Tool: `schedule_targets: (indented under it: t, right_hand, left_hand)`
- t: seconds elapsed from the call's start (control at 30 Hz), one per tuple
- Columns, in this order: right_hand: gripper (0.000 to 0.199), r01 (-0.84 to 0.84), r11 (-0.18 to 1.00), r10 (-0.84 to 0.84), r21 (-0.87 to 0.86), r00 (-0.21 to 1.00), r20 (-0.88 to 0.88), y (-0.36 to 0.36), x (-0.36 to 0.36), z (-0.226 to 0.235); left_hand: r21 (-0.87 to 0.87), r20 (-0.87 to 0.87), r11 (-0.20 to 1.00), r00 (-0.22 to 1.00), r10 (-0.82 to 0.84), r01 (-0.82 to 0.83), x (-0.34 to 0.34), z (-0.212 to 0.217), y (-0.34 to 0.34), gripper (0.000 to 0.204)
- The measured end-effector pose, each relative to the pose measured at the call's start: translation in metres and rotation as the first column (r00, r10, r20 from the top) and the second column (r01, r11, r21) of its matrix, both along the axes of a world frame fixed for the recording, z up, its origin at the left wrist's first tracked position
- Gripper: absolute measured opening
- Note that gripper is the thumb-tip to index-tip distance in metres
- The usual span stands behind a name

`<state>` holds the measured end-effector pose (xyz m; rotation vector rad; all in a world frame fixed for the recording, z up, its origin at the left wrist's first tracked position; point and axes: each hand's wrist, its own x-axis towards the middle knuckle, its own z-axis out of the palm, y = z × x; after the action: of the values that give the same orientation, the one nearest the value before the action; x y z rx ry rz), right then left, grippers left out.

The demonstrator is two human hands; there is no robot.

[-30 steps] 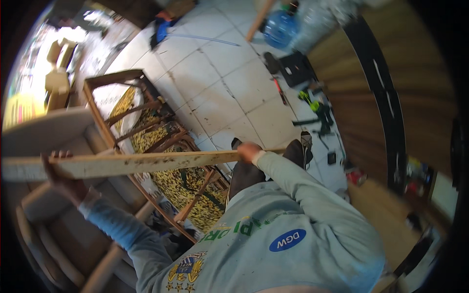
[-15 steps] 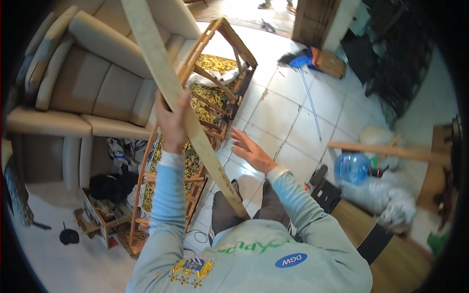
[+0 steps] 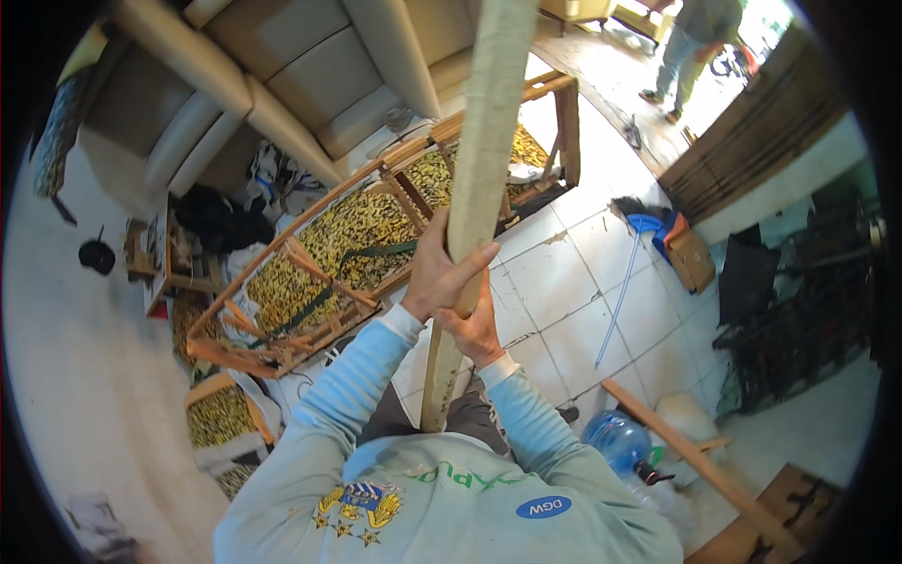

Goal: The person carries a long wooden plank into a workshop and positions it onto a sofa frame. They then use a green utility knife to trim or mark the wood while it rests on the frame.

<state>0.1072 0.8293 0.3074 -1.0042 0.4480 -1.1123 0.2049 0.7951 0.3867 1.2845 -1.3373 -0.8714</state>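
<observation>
A long pale wooden plank [image 3: 490, 122] stands raised in front of my body, its lower end down by my legs and its upper end past the top of the view. My left hand [image 3: 440, 268] wraps around its middle, thumb across the front. Just below, my right hand [image 3: 474, 324] grips the same plank from its right side. Behind it on the floor lies a wooden sofa frame [image 3: 324, 235] with thin rails and cross pieces. Yellow-and-black patterned fabric [image 3: 343, 230] shows inside the frame, partly hidden by the plank.
Beige sofas [image 3: 324, 80] line the far left. To the right lie a blue-handled dustpan [image 3: 648, 223], a large blue water bottle [image 3: 615, 440] and another wooden board [image 3: 695, 461]. A person [image 3: 695, 56] stands by the doorway. An open drawer [image 3: 169, 249] sits left of the frame.
My right hand, open and apart before, has come onto the plank below my left. The plank has swung from leaning left to nearly straight ahead, and my view has turned left.
</observation>
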Motion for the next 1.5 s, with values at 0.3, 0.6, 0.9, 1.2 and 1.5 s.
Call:
schedule_targets:
  t: [0.3, 0.6, 0.9, 1.2, 1.5]
  right_hand:
    - [0.111, 0.019, 1.0, -0.019, 0.004, 0.999, 0.027, -0.064, -0.009, 0.004]
    - [0.058, -0.088, 0.995, 0.094, -0.038, 0.979, 0.178, -0.226, 0.037, 0.114]
    - [0.046, -0.211, 0.976, 0.216, -0.043, 0.958, 0.189, -0.263, 0.174, 0.149]
    - [0.054, -0.59, 0.797, 0.586, -0.133, 0.7, 0.407, -0.264, 0.241, 0.178]
    - [0.054, -0.482, 0.868, 0.486, -0.115, 0.783, 0.389, -0.238, 0.275, 0.189]
  left_hand:
    - [-0.062, 0.023, 0.998, 1.0, -0.017, 0.019, 0.006, 0.007, -0.022, 0.062]
    - [-0.017, 0.033, 1.0, 0.999, 0.007, -0.006, 0.041, -0.007, -0.031, 0.062]
    - [0.105, 0.283, 0.943, 0.919, 0.275, -0.315, 0.165, 0.038, -0.019, 0.075]
    - [-0.007, 0.608, 0.663, 0.523, 0.597, -0.748, 0.232, -0.082, 0.245, 0.077]
    - [-0.061, 0.64, 0.509, 0.358, 0.68, -0.859, 0.272, -0.109, 0.287, 0.061]
